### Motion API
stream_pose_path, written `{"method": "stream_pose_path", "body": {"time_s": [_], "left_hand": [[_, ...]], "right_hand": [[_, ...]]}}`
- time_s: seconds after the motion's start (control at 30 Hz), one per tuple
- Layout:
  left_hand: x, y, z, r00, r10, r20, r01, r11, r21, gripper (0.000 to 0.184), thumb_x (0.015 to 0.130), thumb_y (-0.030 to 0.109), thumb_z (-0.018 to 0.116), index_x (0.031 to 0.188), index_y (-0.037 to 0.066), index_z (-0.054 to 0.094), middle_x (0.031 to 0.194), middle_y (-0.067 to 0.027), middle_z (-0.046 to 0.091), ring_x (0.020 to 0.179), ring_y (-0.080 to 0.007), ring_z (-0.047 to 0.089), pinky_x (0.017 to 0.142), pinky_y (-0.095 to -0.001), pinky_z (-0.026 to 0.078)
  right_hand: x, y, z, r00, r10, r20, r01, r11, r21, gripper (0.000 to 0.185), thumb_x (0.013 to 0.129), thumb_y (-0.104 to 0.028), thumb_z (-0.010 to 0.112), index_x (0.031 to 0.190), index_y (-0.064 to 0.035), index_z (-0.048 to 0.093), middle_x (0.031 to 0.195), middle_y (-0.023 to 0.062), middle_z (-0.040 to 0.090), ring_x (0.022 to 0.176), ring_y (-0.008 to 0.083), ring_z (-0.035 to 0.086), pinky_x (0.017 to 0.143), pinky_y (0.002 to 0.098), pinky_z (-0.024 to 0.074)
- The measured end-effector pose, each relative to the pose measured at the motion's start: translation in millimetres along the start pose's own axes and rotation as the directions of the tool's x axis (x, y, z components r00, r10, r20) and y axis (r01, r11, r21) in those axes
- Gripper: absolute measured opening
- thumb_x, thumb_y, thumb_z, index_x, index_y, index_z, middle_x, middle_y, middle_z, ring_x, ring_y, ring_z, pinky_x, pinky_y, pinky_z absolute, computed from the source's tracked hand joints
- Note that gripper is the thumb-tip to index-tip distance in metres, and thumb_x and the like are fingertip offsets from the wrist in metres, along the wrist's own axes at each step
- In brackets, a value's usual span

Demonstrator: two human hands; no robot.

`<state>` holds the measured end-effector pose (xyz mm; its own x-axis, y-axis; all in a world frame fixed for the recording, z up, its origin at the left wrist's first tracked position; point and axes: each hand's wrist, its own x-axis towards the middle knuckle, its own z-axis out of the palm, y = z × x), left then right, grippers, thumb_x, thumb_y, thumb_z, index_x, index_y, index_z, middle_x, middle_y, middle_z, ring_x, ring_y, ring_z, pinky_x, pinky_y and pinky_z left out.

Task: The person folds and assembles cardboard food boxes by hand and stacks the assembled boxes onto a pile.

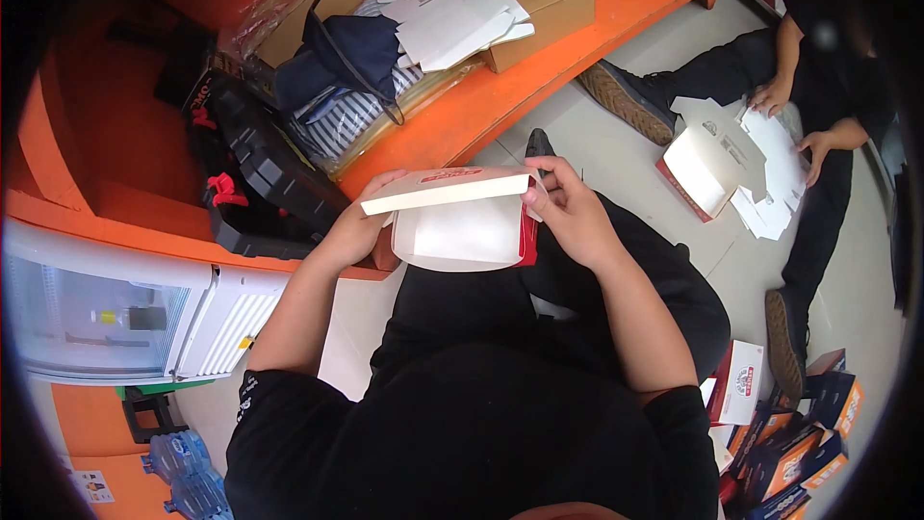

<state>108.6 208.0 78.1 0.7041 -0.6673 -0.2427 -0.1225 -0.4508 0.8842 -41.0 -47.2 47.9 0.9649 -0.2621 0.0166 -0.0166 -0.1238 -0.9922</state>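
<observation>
Above my lap is a small cardboard box (460, 231), white inside and red outside, with its lid flap raised and a red print on top. My left hand (358, 228) grips the box's left end, its fingers partly hidden behind the lid. At the right end, my right hand (575, 215) has its thumb and fingers closed on the corner where the lid meets the red side wall. The box is tilted with its white interior facing me.
Across from me, a person (770, 101) sits on the floor beside an open box (707, 169), handling flat white cardboard. An orange shelf (500, 101) holds a black tool case (274, 159) and stacked white card blanks (452, 19). Several boxes (784, 453) are piled at lower right.
</observation>
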Motion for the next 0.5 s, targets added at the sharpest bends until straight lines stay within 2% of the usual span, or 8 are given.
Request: {"method": "stream_pose_path", "body": {"time_s": [0.1, 0.2, 0.3, 0.4, 0.43, 0.5], "left_hand": [[1.9, -2.3, -1.5, 0.999, 0.026, 0.022, -0.027, 0.999, 0.041, 0.039, 0.095, 0.012, 0.043, 0.133, 0.004, 0.037, 0.131, -0.0090, 0.045, 0.121, -0.0164, 0.042, 0.102, -0.0278, 0.032], [2.7, -8.6, -6.4, 0.999, 0.037, 0.040, -0.037, 0.999, 0.007, 0.041, 0.095, 0.016, 0.045, 0.133, 0.004, 0.036, 0.130, -0.0091, 0.045, 0.122, -0.0166, 0.041, 0.102, -0.0281, 0.032], [0.5, -14.1, -5.0, 1.000, -0.002, 0.026, 0.005, 0.993, -0.115, 0.044, 0.094, 0.021, 0.049, 0.132, 0.006, 0.035, 0.129, -0.0089, 0.044, 0.122, -0.0174, 0.039, 0.103, -0.0283, 0.031], [-1.5, -19.4, 4.8, 1.000, -0.013, -0.025, 0.010, 0.993, -0.121, 0.048, 0.091, 0.022, 0.051, 0.133, 0.006, 0.032, 0.125, -0.0049, 0.044, 0.115, -0.0140, 0.042, 0.096, -0.0256, 0.035], [-4.2, -13.2, 4.5, 0.997, -0.076, -0.007, 0.075, 0.993, -0.085, 0.048, 0.092, 0.019, 0.050, 0.133, 0.007, 0.029, 0.126, -0.0048, 0.042, 0.117, -0.0145, 0.040, 0.096, -0.0270, 0.035], [-7.9, -4.9, 5.4, 0.999, -0.030, 0.028, 0.030, 0.999, 0.014, 0.049, 0.091, 0.018, 0.050, 0.134, 0.007, 0.028, 0.127, -0.0062, 0.042, 0.117, -0.0154, 0.041, 0.097, -0.0277, 0.035]], "right_hand": [[1.6, 5.8, -0.6, 0.997, -0.078, 0.013, 0.078, 0.995, -0.054, 0.044, 0.085, -0.026, 0.064, 0.120, -0.0054, 0.047, 0.097, 0.0132, 0.057, 0.079, 0.0193, 0.060, 0.074, 0.0311, 0.0493], [-0.1, 2.7, -0.3, 0.993, -0.101, 0.058, 0.107, 0.987, -0.124, 0.048, 0.081, -0.024, 0.067, 0.121, -0.0052, 0.047, 0.101, 0.0154, 0.057, 0.083, 0.0232, 0.061, 0.077, 0.0332, 0.0494], [-4.9, 0.3, 0.0, 0.969, -0.225, 0.103, 0.248, 0.870, -0.426, 0.052, 0.079, -0.019, 0.067, 0.122, -0.0037, 0.043, 0.103, 0.0191, 0.056, 0.090, 0.0298, 0.060, 0.079, 0.0356, 0.0488], [-6.3, 4.8, -2.2, 0.956, -0.262, 0.130, 0.290, 0.789, -0.541, 0.055, 0.077, -0.015, 0.066, 0.123, -0.0022, 0.038, 0.104, 0.0217, 0.055, 0.094, 0.0351, 0.058, 0.081, 0.0384, 0.0478], [-6.9, 4.1, -4.1, 0.965, -0.226, 0.137, 0.263, 0.795, -0.547, 0.055, 0.076, -0.014, 0.066, 0.122, -0.0017, 0.038, 0.105, 0.0225, 0.054, 0.095, 0.0359, 0.057, 0.081, 0.0392, 0.0477], [-8.1, -1.8, -8.7, 0.976, -0.153, 0.152, 0.213, 0.801, -0.560, 0.055, 0.076, -0.013, 0.065, 0.121, -0.0007, 0.037, 0.107, 0.0243, 0.054, 0.097, 0.0374, 0.057, 0.081, 0.0410, 0.0474]]}}
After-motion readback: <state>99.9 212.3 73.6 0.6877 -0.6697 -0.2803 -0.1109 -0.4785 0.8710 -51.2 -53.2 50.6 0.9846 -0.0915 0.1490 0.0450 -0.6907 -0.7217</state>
